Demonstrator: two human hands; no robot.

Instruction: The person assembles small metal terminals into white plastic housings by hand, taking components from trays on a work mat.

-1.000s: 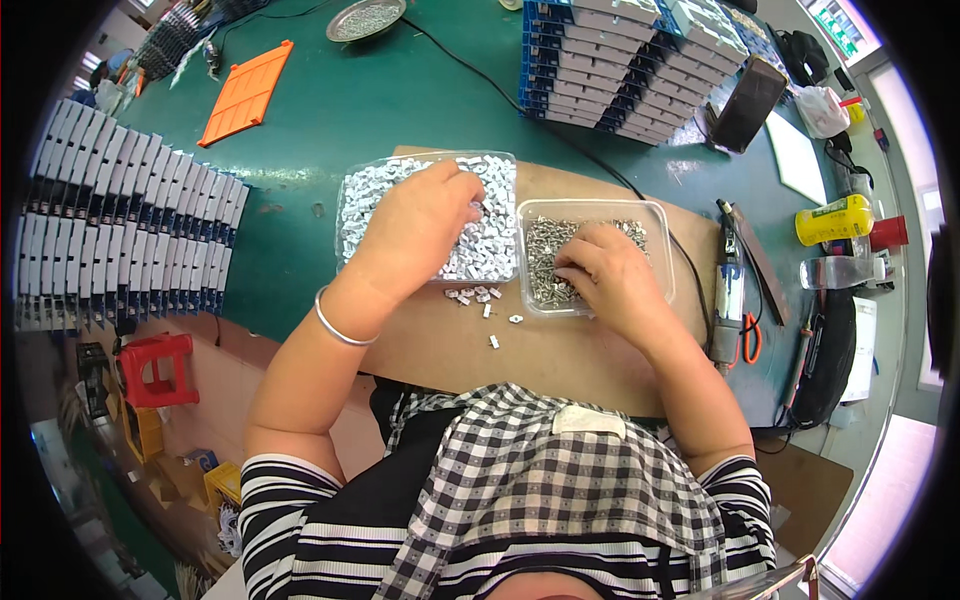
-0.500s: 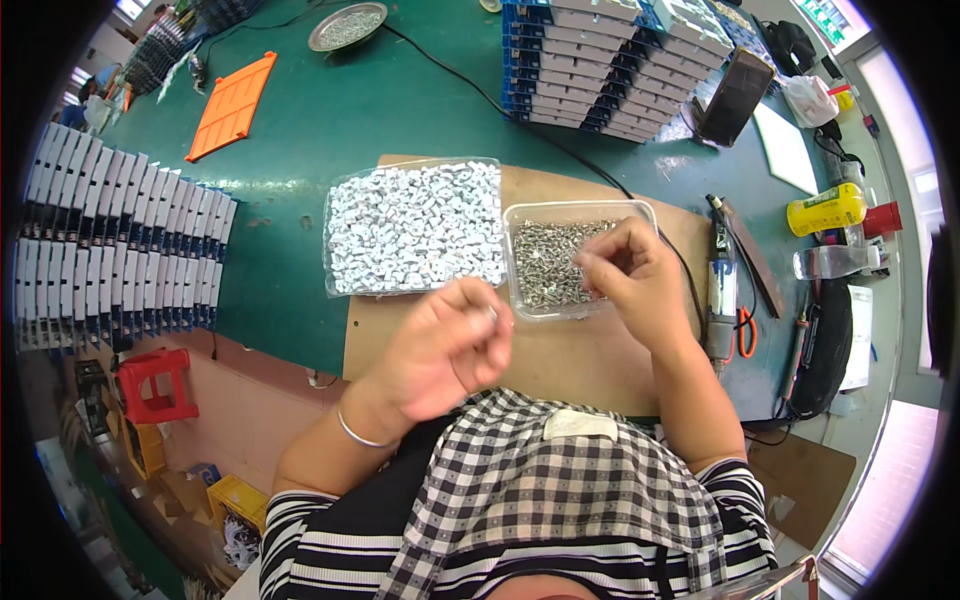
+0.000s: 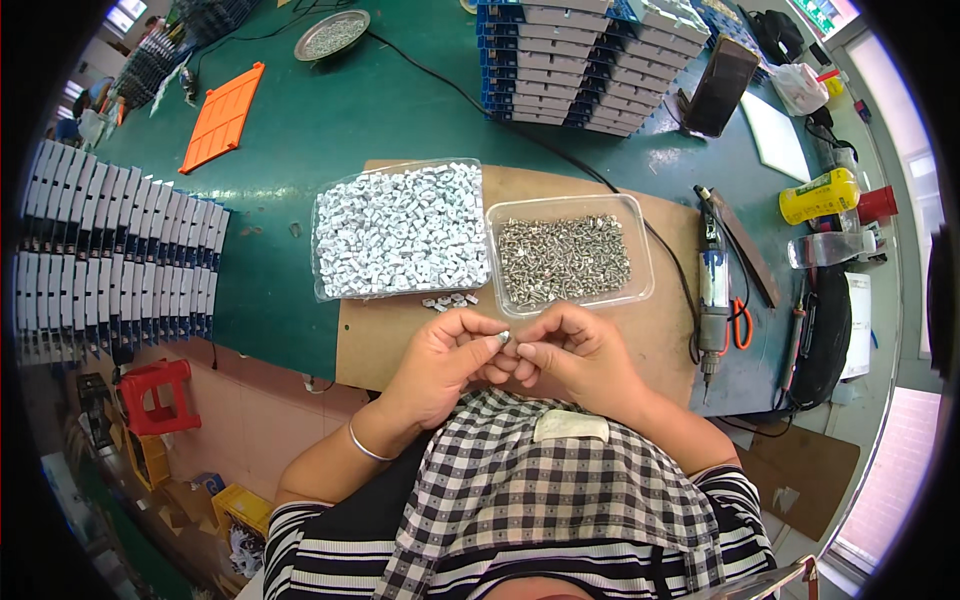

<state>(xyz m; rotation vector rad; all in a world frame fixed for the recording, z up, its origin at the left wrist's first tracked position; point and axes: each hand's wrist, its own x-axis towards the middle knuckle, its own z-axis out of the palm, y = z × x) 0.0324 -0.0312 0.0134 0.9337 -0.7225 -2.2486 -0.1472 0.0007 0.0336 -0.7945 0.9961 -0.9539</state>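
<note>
My left hand (image 3: 440,368) pinches a small white plastic piece (image 3: 504,337) between thumb and forefinger, close in front of my apron. Right beside it, fingertips nearly touching, my right hand (image 3: 585,362) is closed in a pinch; whatever lies between its fingers is too small and covered to make out. Beyond my left hand, a clear plastic tray (image 3: 316,250) is heaped with small white pieces (image 3: 400,228). To its right, a clear tub (image 3: 646,250) holds many small metal screws (image 3: 562,258). Several loose white pieces (image 3: 450,301) lie on the board by the tray's near edge.
A brown board (image 3: 390,345) lies under both containers on the green table (image 3: 275,280). Stacked white-and-blue parts (image 3: 120,250) stand at left, another stack (image 3: 580,75) at the back. An electric screwdriver (image 3: 713,300), orange-handled scissors (image 3: 742,325) and a yellow bottle (image 3: 822,197) are at right.
My right hand has come back from over the screw tub to meet my left hand in front of my apron. The left hand has shifted slightly nearer the middle.
</note>
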